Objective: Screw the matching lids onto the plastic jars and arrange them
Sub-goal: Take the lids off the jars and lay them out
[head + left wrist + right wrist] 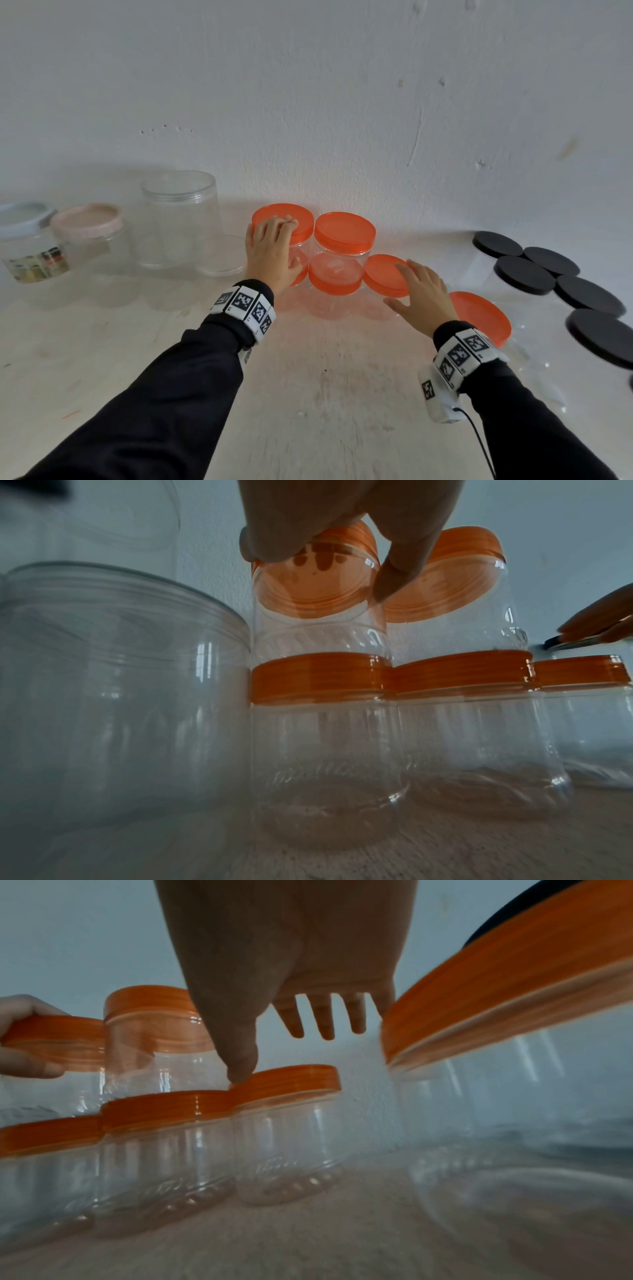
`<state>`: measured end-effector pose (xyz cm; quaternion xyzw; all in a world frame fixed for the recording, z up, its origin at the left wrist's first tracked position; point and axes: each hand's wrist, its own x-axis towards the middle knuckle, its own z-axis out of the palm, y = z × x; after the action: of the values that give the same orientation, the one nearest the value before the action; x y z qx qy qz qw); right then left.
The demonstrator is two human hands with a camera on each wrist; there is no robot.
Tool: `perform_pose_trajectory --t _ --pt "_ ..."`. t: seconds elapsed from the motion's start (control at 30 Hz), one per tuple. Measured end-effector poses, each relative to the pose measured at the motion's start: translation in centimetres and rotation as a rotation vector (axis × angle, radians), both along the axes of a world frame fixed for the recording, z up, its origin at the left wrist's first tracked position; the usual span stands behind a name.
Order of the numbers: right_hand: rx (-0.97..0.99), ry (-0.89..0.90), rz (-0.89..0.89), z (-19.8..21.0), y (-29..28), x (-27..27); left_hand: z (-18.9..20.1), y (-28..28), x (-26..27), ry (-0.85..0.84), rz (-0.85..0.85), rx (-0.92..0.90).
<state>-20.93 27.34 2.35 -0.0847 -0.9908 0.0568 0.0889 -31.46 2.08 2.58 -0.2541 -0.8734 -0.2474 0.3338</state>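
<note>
Your left hand grips the orange lid of the upper-left jar, fingers curled over the top and thumb against the clear wall, probably to steady or seat it on the jar below. That jar belongs to a two-high stack against the wall: two capped jars stand on two capped jars, lids touching side to side (the left-wrist view shows the lower lid bearing the upper jar's base). Your right hand is spread, fingers straight and apart, holding nothing; its thumb tip appears to touch the rim of the third jar, which stands just right of the stack, and the fingers reach over that jar's lid, likely to nudge it into line. A fourth jar stands near your right wrist. Black-lidded jars cluster at far right; at left, well apart, stand a tall clear jar, a pink-lidded jar and a blue-lidded jar. All orange lids appear fitted, so arranging remains.
</note>
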Motion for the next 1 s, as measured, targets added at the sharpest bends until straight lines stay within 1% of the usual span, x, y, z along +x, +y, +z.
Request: perform_pose_trajectory --t 0.1,0.2,0.27,0.4,0.5,0.6,0.7,0.8,0.83,1.0 --pt "0.044 0.047 -0.102 -0.2 1.5 2.2 0.0 0.0 0.1 -0.015 0.005 0.007" --pt "0.075 0.013 -0.207 -0.1 3.1 4.0 0.0 0.1 0.1 -0.030 0.013 0.005" --pt "0.071 -0.037 -0.246 -0.1 3.7 5.0 0.0 0.1 0.1 -0.042 0.020 -0.001" --pt "0.152 -0.235 -0.223 0.1 3.4 6.6 0.1 0.2 0.1 -0.051 0.027 -0.019" --pt "0.234 -0.311 -0.182 1.0 2.6 7.2 0.1 0.2 0.1 -0.051 0.034 -0.017" --pt "0.214 -0.301 -0.134 1.6 2.0 7.6 0.2 0.2 0.2 -0.056 0.031 -0.016" --pt "0.195 -0.233 -0.125 1.5 1.3 8.1 0.1 0.1 0.2 -0.045 0.028 -0.027" --pt "0.005 -0.219 -0.109 1.3 0.5 8.4 0.1 0.1 0.2 -0.047 0.025 -0.024" --pt "-0.032 -0.227 -0.098 1.3 0.4 8.5 0.1 0.1 0.2 -0.043 0.024 -0.021" --pt "0.018 -0.333 -0.026 1.5 -0.5 9.0 0.1 0.2 0.2 -0.042 0.021 -0.015"
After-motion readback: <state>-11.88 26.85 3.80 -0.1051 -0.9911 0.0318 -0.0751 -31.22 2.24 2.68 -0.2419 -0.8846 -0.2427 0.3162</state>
